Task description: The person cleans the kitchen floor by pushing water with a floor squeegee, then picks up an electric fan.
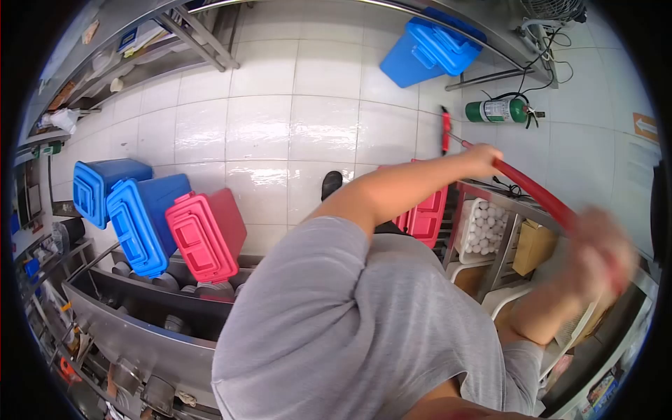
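Observation:
A long red handle (535,187) slants across the right side, ending in a red squeegee-like head (446,131) on the white tiled floor (325,126). My left hand (481,160) is closed round the handle's lower part, nearer the head. Farther up, at the right, my right hand (603,255) wraps round the top of the handle and is blurred by motion. The floor shines with wet-looking patches. Beyond the head lies a green fire extinguisher (497,110).
Blue bins (140,224) and a red bin (206,234) stand at the left by a metal sink (147,336). Another blue bin (427,52) is under the far table. Close to my body are a red bin (427,213) and a shelf with a basket of white balls (485,227).

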Tool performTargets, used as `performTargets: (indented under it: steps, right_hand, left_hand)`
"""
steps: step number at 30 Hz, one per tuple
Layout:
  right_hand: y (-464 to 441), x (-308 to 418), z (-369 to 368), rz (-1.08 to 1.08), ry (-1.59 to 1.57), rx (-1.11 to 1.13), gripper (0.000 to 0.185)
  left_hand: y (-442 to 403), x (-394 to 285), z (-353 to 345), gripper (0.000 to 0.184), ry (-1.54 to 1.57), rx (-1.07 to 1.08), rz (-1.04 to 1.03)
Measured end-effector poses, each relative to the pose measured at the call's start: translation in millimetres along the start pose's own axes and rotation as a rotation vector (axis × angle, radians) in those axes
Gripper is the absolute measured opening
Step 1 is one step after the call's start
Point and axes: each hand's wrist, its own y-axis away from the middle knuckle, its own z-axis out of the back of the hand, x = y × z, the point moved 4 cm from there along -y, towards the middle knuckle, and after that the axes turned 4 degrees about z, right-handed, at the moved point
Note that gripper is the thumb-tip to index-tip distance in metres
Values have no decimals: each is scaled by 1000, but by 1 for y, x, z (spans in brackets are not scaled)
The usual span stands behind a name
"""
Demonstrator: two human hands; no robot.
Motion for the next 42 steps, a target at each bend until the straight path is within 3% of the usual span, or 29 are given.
performTargets:
  steps: [1, 2, 3, 5, 7, 9, 11, 16, 19, 21, 23, 25, 27, 29, 30, 31, 32, 34, 35, 37, 40, 42]
  right_hand:
    - [5, -34, -41, -122, 161, -112, 20]
    - [7, -49, -45, -110, 140, -141, 18]
    - [9, -62, -46, -102, 121, -168, 17]
    - [9, -79, -37, -90, 82, -221, 15]
    - [-3, -47, 18, -25, -83, -297, 6]
    - [0, -13, 75, 111, -146, -498, 20]
    - [-47, 19, 52, 228, -46, -310, 36]
    - [-46, -9, 79, 203, -301, -618, 28]
    - [-27, -52, 33, 56, -350, -801, 26]
    - [-14, -73, -61, -66, -266, -828, 30]
    - [3, -102, -123, -165, -291, -689, 15]
    - [11, -128, -169, -312, -593, -550, 4]
    - [5, -123, -170, -295, -685, -470, 6]
    - [-20, -92, -114, -76, -604, -192, 16]
    - [-26, -72, -73, -28, -345, -217, 23]
    - [-24, -65, -11, -85, -736, -486, 35]
    - [-35, -25, 8, 14, -738, -371, 31]
    - [-57, 64, 31, 210, -724, -134, 28]
    - [-58, 94, 30, 283, -684, -26, 26]
    - [-53, 108, 11, 312, -587, 113, 21]
    - [-41, 45, -33, 13, -283, 79, 20]
    - [-40, 8, -91, -55, -182, 205, 23]
  left_hand:
    - [-17, 64, -15, 29, -28, 34, 40]
    - [-20, 103, -20, 32, -73, 59, -14]
    - [-21, 102, -19, 29, -117, 48, -16]
    - [-17, 83, -12, 26, -201, 27, -16]
    - [0, 24, -1, 30, -194, 62, -4]
    - [19, -30, 23, 30, -163, 127, 46]
    - [45, -58, 52, 24, -178, 47, 62]
    - [94, -71, 126, 18, -308, -90, 178]
    - [140, -20, 176, 19, -555, -175, 256]
    - [198, 14, 220, 16, -584, -350, 358]
    - [252, 58, 271, 15, -732, -507, 435]
    - [293, 66, 314, 14, -914, -653, 482]
    - [302, 55, 329, 13, -932, -623, 607]
    - [279, -7, 307, 14, -819, -725, 499]
    - [255, -34, 287, 17, -789, -645, 561]
    - [233, -59, 261, 20, -712, -545, 526]
    - [208, -73, 228, 21, -615, -527, 362]
    - [172, -129, 167, 21, -376, -306, 268]
    - [158, -141, 141, 20, -349, -241, 93]
    - [138, -146, 105, 21, -200, -23, -1]
    - [97, -69, 80, 22, -188, 64, -102]
    - [74, 18, 68, 29, -144, 67, -65]
